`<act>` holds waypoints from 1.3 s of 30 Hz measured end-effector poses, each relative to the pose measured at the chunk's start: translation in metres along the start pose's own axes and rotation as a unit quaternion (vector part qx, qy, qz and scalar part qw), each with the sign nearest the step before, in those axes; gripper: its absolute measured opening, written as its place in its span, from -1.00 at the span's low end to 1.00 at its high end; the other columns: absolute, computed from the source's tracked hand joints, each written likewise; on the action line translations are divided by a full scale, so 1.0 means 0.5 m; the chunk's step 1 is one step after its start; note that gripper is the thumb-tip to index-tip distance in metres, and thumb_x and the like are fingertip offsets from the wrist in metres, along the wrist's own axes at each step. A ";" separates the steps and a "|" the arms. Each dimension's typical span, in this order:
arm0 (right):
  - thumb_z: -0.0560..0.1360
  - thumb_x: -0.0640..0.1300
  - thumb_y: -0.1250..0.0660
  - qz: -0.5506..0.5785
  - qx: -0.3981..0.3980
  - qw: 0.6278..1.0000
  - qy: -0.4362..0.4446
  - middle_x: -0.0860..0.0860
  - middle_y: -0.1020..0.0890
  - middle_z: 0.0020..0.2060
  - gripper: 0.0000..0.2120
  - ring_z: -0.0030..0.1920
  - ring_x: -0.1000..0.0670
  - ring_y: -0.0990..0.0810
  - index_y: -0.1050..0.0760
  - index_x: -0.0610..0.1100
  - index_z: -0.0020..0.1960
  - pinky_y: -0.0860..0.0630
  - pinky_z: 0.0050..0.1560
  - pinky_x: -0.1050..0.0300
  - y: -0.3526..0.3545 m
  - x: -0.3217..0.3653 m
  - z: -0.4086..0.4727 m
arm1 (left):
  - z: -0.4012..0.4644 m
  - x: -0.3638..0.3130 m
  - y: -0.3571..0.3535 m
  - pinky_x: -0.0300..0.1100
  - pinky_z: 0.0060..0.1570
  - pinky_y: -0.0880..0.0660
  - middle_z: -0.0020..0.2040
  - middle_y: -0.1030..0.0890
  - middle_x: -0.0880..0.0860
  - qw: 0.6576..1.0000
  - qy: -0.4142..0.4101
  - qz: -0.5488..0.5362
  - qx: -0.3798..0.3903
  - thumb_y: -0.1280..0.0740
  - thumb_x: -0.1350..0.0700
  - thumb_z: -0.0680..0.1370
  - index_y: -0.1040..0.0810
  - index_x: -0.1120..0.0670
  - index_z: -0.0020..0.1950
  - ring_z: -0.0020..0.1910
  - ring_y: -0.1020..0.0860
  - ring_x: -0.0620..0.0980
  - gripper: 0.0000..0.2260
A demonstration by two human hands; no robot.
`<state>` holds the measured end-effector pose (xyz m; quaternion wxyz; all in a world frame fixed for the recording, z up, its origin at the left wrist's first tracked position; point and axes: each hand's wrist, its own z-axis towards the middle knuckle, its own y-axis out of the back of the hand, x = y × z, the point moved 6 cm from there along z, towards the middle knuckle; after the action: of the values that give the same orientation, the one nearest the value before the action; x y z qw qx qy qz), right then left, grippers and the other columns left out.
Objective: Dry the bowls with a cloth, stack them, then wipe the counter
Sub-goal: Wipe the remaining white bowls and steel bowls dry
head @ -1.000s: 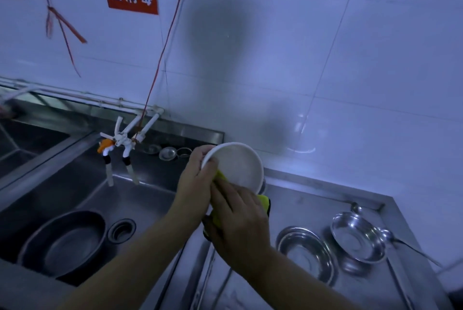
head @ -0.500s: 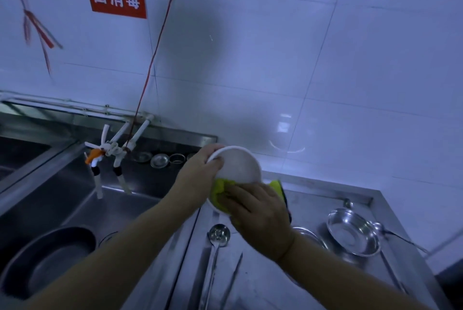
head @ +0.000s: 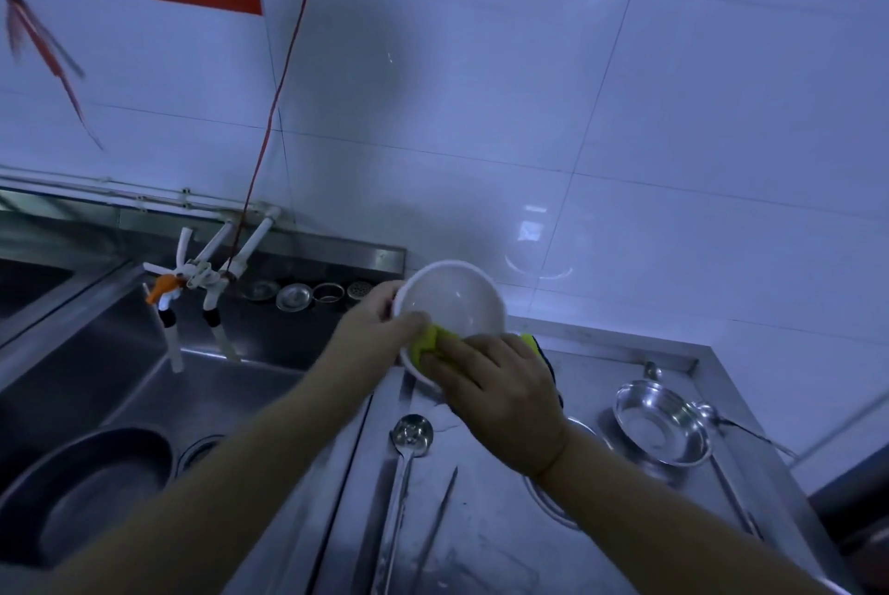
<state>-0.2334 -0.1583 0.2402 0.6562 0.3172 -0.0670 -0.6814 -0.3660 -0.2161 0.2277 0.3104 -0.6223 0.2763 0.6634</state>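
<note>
Two hands over a steel counter [head: 505,541] below white wall tiles [head: 673,161], fingers [head: 447,356] pinching cloth [head: 425,342].

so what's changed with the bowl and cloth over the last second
The right hand has slid the yellow cloth from the white bowl's lower middle toward its lower-left rim, nearer the left hand's thumb. Unchanged: the left hand keeps its grip on the bowl's left rim, bowl tilted above the counter; the steel bowl sits untouched.

Left arm [head: 269,450]: showing bare from hand to elbow, no sleeve
Right arm [head: 673,512]: showing bare likewise
Right wrist [head: 553,462]: wearing no band or watch
</note>
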 end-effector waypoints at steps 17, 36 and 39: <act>0.51 -0.17 -0.41 -0.007 0.028 0.997 0.066 -0.05 -0.69 -0.02 -0.92 -0.14 -0.07 -0.65 -0.68 -0.09 -0.04 -0.57 -0.09 0.05 0.002 -0.030 -0.003 | 0.001 -0.022 -0.007 -0.16 -0.14 -0.55 -0.02 -0.59 -0.01 0.994 -0.043 0.092 -0.026 -0.35 0.05 0.41 -0.52 -0.09 0.09 -0.04 -0.58 0.00 -0.75; 0.55 -0.19 -0.35 -0.010 0.018 1.000 0.009 -0.07 -0.67 0.06 -0.86 -0.15 -0.10 -0.63 -0.66 -0.09 0.06 -0.55 -0.14 0.02 -0.024 -0.022 0.000 | 0.020 -0.002 0.004 -0.17 -0.18 -0.56 -0.04 -0.62 -0.04 0.998 -0.044 0.027 0.022 -0.35 0.06 0.36 -0.54 -0.16 0.06 -0.04 -0.60 -0.01 -0.71; 0.57 -0.16 -0.32 -0.011 -0.015 0.995 -0.094 -0.07 -0.65 0.12 -0.81 -0.09 -0.10 -0.64 -0.62 -0.10 0.16 -0.57 -0.09 0.01 -0.033 0.007 0.013 | -0.009 0.018 -0.021 -0.29 -0.19 -0.54 -0.04 -0.59 -0.10 0.989 -0.115 -0.058 -0.066 -0.25 0.18 0.51 -0.45 -0.04 0.21 -0.08 -0.59 -0.17 -0.71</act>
<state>-0.2507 -0.1617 0.2359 0.6438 0.2422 -0.1145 -0.7167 -0.3556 -0.2120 0.2188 0.3365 -0.5757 0.1579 0.7283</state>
